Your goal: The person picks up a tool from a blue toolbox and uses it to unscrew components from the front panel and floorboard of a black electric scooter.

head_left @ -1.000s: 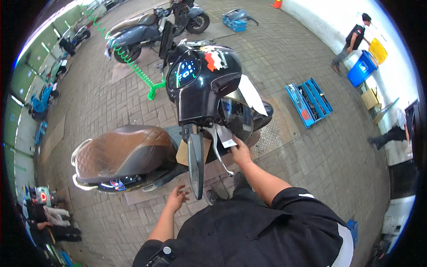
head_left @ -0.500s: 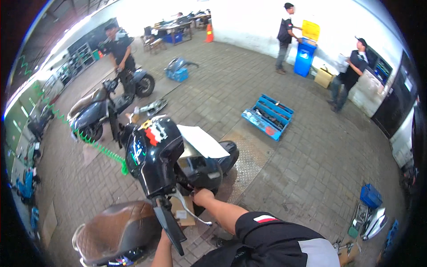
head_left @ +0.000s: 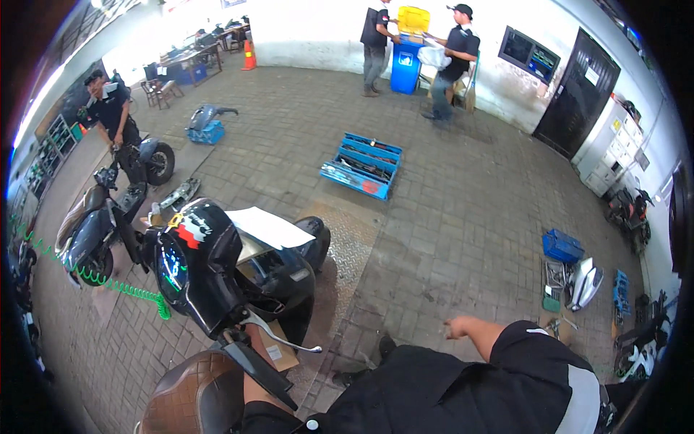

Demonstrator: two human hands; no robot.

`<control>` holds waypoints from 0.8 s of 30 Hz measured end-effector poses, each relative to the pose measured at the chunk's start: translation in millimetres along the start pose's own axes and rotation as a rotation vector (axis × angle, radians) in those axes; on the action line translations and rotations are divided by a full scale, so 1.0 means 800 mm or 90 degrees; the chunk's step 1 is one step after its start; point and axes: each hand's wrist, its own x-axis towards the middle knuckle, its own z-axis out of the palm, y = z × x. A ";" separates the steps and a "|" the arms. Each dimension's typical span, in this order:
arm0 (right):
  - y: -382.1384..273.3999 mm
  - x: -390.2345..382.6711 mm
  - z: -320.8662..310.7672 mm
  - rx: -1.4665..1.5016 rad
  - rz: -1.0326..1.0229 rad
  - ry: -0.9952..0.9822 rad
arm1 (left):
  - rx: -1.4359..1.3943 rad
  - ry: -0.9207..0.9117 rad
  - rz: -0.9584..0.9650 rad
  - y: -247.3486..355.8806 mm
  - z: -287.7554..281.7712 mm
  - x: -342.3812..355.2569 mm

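My right hand is off the black scooter, raised over the paving to its right, fingers apart and holding nothing. My left forearm rises beside the brake lever and mirror, which hide that hand. A white sheet lies on the scooter's front. Below the lever is a cardboard piece. The brown quilted seat is at lower left, and a green coiled hose runs along the left side.
An open blue toolbox stands ahead. A co-worker holds a second scooter. Two others are at a blue bin. A blue case and loose parts lie right, near a door.
My right hand has left the scooter's front and moved right, without the small paper it held earlier. The view has swung up and right. The co-worker at far right has walked to the bin.
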 end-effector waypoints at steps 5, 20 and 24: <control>0.048 -0.002 0.009 0.066 0.022 0.064 | -0.041 0.050 -0.027 -0.017 0.007 0.003; 0.182 0.075 -0.086 0.135 -0.146 0.105 | 0.460 0.076 -0.218 -0.102 -0.003 -0.189; 0.305 0.128 -0.095 0.170 -0.107 0.116 | 0.896 -0.545 -0.468 -0.105 0.047 -0.333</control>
